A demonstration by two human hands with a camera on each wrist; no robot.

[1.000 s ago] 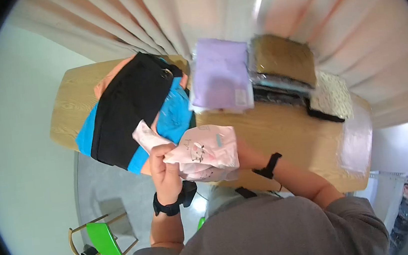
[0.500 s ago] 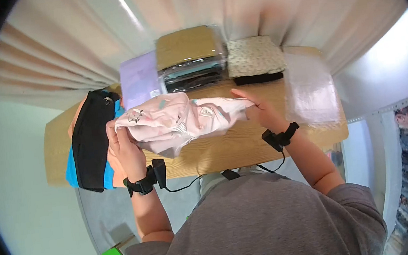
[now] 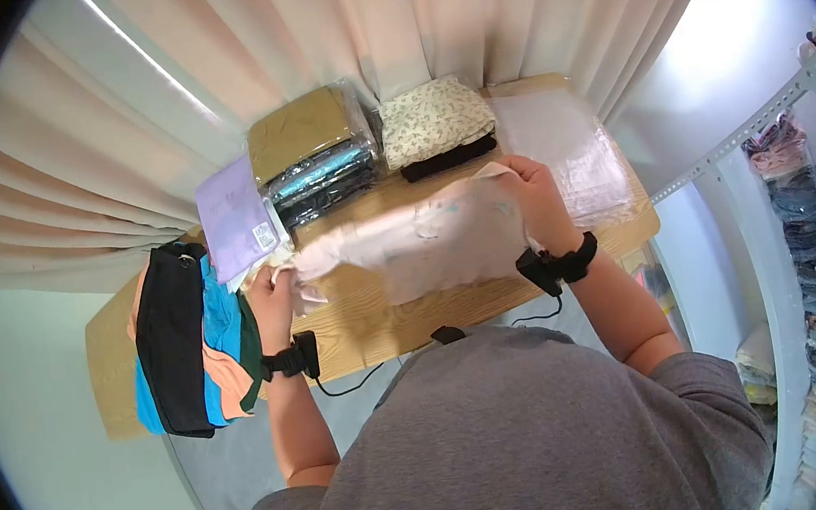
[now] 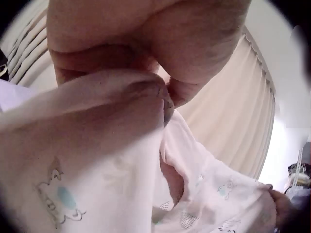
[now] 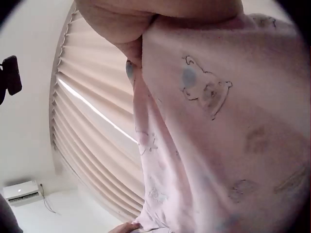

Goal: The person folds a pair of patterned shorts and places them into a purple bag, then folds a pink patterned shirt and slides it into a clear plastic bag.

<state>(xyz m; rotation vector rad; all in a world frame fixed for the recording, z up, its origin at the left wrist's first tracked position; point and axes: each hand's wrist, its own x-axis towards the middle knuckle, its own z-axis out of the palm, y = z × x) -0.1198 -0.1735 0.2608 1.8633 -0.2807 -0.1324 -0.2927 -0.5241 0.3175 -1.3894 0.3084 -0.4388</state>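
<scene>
A thin pale-pink garment (image 3: pixel 427 248) printed with small cartoon animals stretches between both hands above the table, slightly blurred in the head view. My left hand (image 3: pixel 270 301) pinches one end of it; in the left wrist view the garment (image 4: pixel 87 160) is bunched under the thumb and fingers and hangs in folds. At the other end, my right hand (image 3: pixel 543 204) grips the upper corner, and the cloth (image 5: pixel 228 111) drops broadly from those fingers in the right wrist view. Its exact cut is hidden by the folds.
Along the back of the wooden table (image 3: pixel 366 330) are a purple packaged garment (image 3: pixel 231 220), a stack of bagged clothes with a brown one (image 3: pixel 298 131) on top, a floral folded cloth (image 3: pixel 435 121) and clear plastic bags (image 3: pixel 563 157). Black trousers (image 3: pixel 171 342) lie over coloured clothes at left.
The pink garment has gone from folded and bunched to spread out sideways. The right hand has moved right and away from the left hand. The head view has turned toward the right.
</scene>
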